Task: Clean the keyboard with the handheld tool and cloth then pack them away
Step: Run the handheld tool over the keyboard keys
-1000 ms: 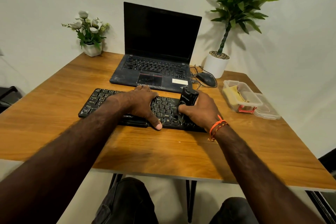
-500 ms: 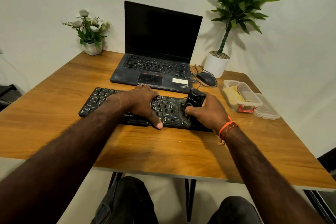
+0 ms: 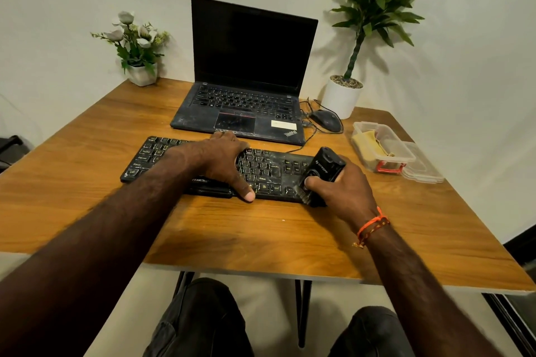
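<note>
A dusty black keyboard (image 3: 266,166) lies across the middle of the wooden table (image 3: 261,238). My left hand (image 3: 223,162) presses flat on its centre, fingers spread, thumb at the front edge. My right hand (image 3: 345,188) grips a black handheld cleaning tool (image 3: 324,169), tilted, with its brush end down on the keyboard's right end near the front edge. A yellow cloth (image 3: 369,139) lies inside a clear plastic box (image 3: 383,151) to the right of the keyboard.
An open black laptop (image 3: 246,90) stands behind the keyboard, with a wired mouse (image 3: 326,120) to its right. The box's clear lid (image 3: 423,165) lies beside it. A white flower pot (image 3: 142,74) and a tall potted plant (image 3: 343,95) stand at the back corners.
My right hand has slid the tool rightward along the keyboard, from about the middle-right keys to its right end. My left hand has stayed on the keyboard.
</note>
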